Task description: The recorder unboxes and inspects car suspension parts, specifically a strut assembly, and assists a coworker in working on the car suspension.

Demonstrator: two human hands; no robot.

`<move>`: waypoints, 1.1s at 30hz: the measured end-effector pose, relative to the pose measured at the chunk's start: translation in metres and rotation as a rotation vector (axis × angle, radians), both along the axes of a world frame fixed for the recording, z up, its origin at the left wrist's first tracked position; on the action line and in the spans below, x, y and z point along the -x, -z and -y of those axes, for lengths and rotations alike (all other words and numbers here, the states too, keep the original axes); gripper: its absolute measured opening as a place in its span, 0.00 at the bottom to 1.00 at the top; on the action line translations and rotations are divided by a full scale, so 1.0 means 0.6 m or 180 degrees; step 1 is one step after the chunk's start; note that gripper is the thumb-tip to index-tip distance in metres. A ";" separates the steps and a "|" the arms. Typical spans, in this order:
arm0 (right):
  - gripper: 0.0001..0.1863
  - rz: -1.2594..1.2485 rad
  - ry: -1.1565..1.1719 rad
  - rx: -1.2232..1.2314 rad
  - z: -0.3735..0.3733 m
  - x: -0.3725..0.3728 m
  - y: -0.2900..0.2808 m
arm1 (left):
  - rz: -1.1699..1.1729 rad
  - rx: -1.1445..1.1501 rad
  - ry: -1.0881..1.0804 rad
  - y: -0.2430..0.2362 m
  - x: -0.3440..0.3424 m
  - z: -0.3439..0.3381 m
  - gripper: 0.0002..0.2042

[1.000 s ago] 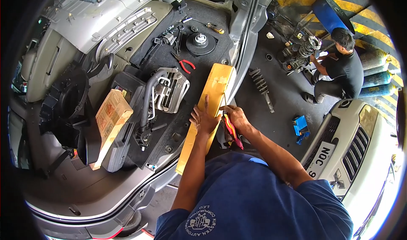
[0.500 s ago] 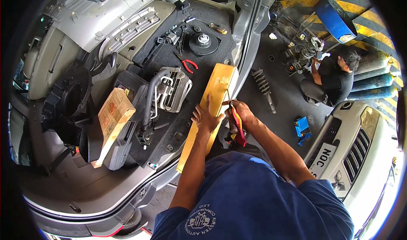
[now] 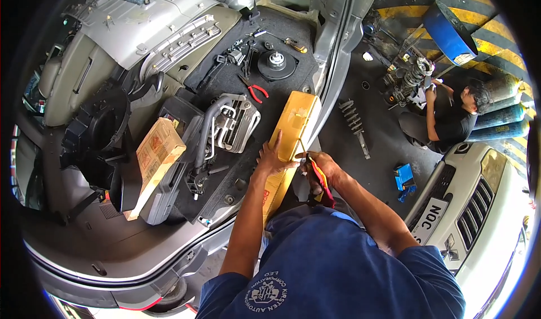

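Note:
A long yellow-brown cardboard box (image 3: 296, 116) lies slanted across the sill of the open cargo area, its lower end coming toward my body. My left hand (image 3: 275, 158) rests on the box's top, fingers spread and thumb pointing right. My right hand (image 3: 324, 167), at the box's right edge, is closed round a tool with red and yellow handles (image 3: 322, 185) that looks like pliers. A thin tip reaches from that hand to the box's side; the fingers hide most of the tool's head.
Red-handled pliers (image 3: 258, 92), a screwdriver (image 3: 296, 45) and a metal part with pipes (image 3: 236, 122) lie on the cargo floor. Left stands another cardboard box (image 3: 160, 153). A coil spring (image 3: 353, 122) is on the floor; a co-worker (image 3: 456, 110) crouches beyond it, near a white car's front (image 3: 462, 201).
Both hands and the near part of the box sit slightly lower in view, and the whole scene has shifted a little. The co-worker's arms and head have moved.

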State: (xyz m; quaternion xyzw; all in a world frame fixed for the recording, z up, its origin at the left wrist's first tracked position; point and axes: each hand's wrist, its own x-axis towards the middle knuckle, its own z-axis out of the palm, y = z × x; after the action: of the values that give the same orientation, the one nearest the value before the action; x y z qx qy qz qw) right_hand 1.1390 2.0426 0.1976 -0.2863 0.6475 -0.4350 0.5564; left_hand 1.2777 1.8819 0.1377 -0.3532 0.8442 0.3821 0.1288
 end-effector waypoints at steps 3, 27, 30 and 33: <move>0.17 0.0490 0.0321 -0.0228 -0.009 0.008 -0.003 | -0.0013 0.0296 -0.0101 -0.017 0.015 -0.020 0.61; 0.23 0.1904 0.0626 -0.0662 -0.095 0.072 -0.068 | -0.1596 0.0969 -0.2135 -0.263 -0.211 -0.163 0.52; 0.22 0.1688 0.0214 -0.0750 -0.089 0.063 -0.056 | -0.1896 0.1230 -0.3010 -0.278 -0.239 -0.196 0.52; 0.20 0.1602 -0.0401 -0.0708 -0.075 0.044 -0.058 | -0.2690 0.1496 -0.3740 -0.229 -0.280 -0.232 0.51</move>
State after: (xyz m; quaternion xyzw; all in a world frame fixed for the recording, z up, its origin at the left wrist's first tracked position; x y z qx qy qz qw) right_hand 1.1125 2.0873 0.2327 -0.1461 0.5137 -0.3832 0.7536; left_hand 1.4458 2.0214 0.2752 -0.5864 0.5541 0.3008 -0.5086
